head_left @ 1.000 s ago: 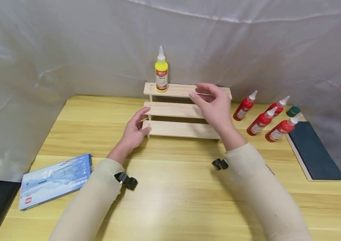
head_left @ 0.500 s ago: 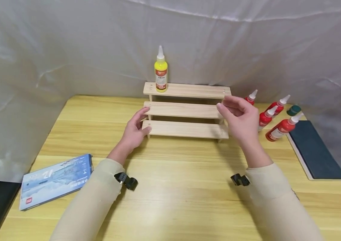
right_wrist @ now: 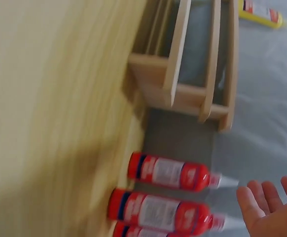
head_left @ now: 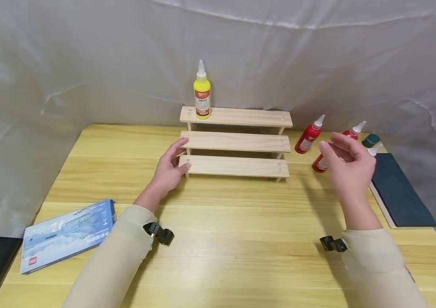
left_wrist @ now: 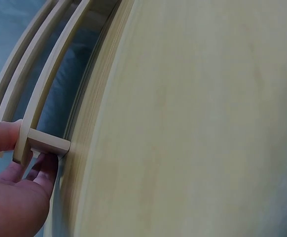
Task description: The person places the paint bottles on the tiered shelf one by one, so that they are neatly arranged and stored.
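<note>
A three-step wooden shelf stands at the back of the table. A yellow bottle with a white nozzle is upright at the left end of its top step. My left hand grips the shelf's left end, and in the left wrist view its thumb and fingers are around the end of a plank. My right hand hovers over the red bottles at the right, fingers loosely bent, holding nothing. One red bottle stands nearest the shelf. Another red bottle shows close to the fingertips in the right wrist view.
A dark green book lies at the right edge of the table, with a green lidded jar behind it. On the left lies a blue flat box. Grey cloth hangs behind the table.
My right hand has moved from the shelf's top step rightwards to the red bottles. My left hand has kept its grip on the shelf's left end.
</note>
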`<state>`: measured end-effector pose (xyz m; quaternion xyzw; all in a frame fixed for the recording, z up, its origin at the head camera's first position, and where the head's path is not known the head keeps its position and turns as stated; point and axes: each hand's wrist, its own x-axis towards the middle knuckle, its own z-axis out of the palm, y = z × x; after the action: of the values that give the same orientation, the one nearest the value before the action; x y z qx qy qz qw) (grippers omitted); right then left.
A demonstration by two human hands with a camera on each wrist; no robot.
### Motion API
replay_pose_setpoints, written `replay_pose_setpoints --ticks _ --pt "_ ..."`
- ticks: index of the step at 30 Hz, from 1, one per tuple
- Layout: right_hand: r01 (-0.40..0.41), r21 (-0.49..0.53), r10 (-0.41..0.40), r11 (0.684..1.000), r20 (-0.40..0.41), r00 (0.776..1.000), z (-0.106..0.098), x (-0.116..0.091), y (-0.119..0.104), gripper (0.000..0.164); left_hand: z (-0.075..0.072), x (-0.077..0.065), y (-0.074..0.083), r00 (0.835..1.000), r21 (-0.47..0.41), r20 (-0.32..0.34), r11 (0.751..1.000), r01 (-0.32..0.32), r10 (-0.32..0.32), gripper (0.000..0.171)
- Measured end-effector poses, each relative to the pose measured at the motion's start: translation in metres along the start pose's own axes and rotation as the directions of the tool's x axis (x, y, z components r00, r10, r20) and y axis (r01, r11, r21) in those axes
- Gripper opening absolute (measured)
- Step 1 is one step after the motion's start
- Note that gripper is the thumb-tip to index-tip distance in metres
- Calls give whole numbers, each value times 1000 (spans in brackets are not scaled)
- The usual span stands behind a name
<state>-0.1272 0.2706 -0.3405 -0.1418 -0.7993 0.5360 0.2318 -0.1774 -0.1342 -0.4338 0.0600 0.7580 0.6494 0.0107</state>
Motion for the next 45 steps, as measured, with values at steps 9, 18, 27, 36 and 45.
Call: replay_pose_setpoints --ticks 9,18,27,36,45 --pt "-103 161 120 982 -99 988 -13 9 21 45 -2 -2 -1 1000 0 -1 1000 -5 5 70" --pt "-135 10 135 991 -126 983 -16 20 41 47 -1 -3 0 1000 -4 -2 1000 -1 1 70" --pt "-200 -81 196 976 -52 979 -12 30 52 52 1 -4 1 1000 -12 9 1000 -4 4 69" --pt "-263 -216 256 940 -59 965 -8 38 48 56 1 -4 2 1000 -3 9 1000 -1 1 69" --pt "-243 -294 252 924 -8 968 -11 37 51 65 1 -3 4 1000 11 8 1000 -11 11 69"
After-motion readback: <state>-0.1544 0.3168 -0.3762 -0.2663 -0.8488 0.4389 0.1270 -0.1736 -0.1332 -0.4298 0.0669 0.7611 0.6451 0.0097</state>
